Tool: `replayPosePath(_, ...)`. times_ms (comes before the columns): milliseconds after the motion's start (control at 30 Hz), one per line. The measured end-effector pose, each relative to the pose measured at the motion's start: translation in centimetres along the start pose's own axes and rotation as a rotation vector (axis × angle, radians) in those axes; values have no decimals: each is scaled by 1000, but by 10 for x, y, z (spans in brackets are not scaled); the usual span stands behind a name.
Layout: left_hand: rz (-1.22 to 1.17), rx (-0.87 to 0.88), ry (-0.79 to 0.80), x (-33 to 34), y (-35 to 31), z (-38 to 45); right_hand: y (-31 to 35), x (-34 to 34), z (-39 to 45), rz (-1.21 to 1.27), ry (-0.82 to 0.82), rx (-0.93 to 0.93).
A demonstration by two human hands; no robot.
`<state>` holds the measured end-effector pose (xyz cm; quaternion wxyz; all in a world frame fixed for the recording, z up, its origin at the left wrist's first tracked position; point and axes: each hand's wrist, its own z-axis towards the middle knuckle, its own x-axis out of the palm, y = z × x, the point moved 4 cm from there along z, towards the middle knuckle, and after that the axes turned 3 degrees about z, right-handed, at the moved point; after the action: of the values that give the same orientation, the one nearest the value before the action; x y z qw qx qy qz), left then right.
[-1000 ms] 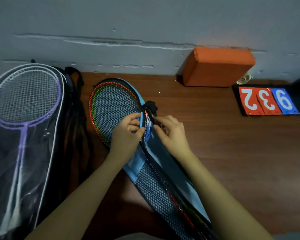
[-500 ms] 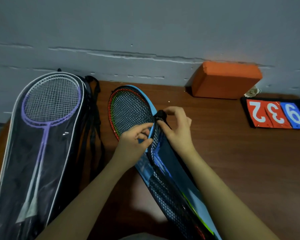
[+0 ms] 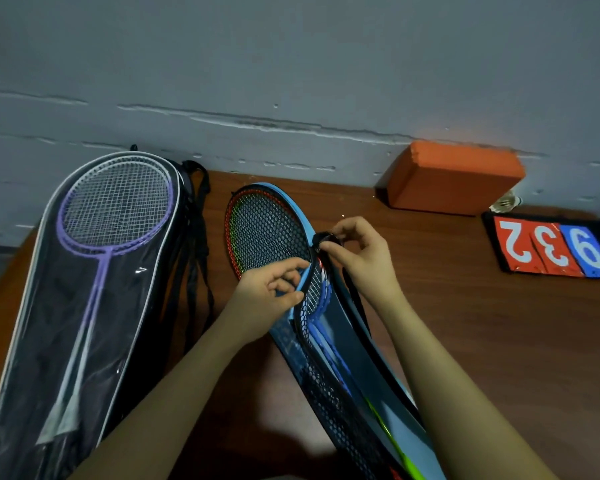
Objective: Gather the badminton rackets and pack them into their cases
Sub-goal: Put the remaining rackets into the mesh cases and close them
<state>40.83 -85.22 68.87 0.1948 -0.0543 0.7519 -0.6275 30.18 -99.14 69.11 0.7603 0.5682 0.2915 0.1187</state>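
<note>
A blue case with a black mesh front point(image 3: 267, 233) lies slantwise on the brown table point(image 3: 482, 334). Rackets with red, green and blue frames show through the mesh and in the gap along its open right edge. My left hand point(image 3: 271, 289) pinches the blue edge of the mesh flap. My right hand point(image 3: 357, 254) pinches the black zipper pull point(image 3: 323, 239) at the case's right edge. To the left lies a clear-fronted black case point(image 3: 49, 341) with a purple racket point(image 3: 115, 209) and a white one inside.
An orange block point(image 3: 454, 178) stands against the grey wall at the back right. A flip scoreboard point(image 3: 551, 249) showing 2, 3, 9 lies at the right edge. Black straps point(image 3: 196, 258) trail between the two cases. The table's left edge runs beside the clear case.
The view has shifted, so both cases appear further right and lower. My right hand moved up the case's edge to the black zipper pull; my left hand keeps its pinch on the flap.
</note>
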Motion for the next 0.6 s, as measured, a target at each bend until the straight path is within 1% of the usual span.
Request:
replayPosePath(100,-11,-13,-26,1,1,-1,2,1,-3,-173,-64,-119)
replayPosePath(233,-37,-33,-15,2,3,-2,7,-2,-5,-313,-51,-199)
replayPosePath(367,-51,-38,-2,3,4,-1,8,-3,-7,-320,76,-213)
replayPosePath(500,-67,-36,3,5,1,-1,8,-2,-13,-370,22,-246)
replayPosePath(600,-76,-58,12,6,2,0,11,-2,-16,-357,34,-281)
